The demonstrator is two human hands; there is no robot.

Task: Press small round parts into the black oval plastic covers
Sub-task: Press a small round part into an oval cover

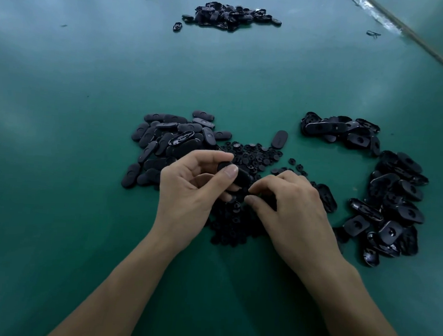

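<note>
Left hand [187,189] is up off the green table mat [88,91], thumb and fingers pinching one black oval plastic cover [237,175] by its end, dead centre of the bench. Right hand [291,213] sits just beside it at abt 3 o'clock, fingers curled, thumb and forefinger tips drawn close together. Can't tell if a round part is between them, too dark.

Under both hands is the heap of small round black parts [250,154], still plenty there. At 9 o'clock there's a pile of smooth-backed oval covers [169,142], mostly face down, prob. the stock still to do. At 3 o'clock, curving round to 4, is a bigger pile of covers lying hollow side up [395,202]. Several show a round bit seated inside, so I'd call those done.

Far pile of black covers [229,16] at 12 o'clock, can't say which sort. One lone cover [279,138] lies just past the heap. Looks roughly mid-job, w/ lots left.
</note>
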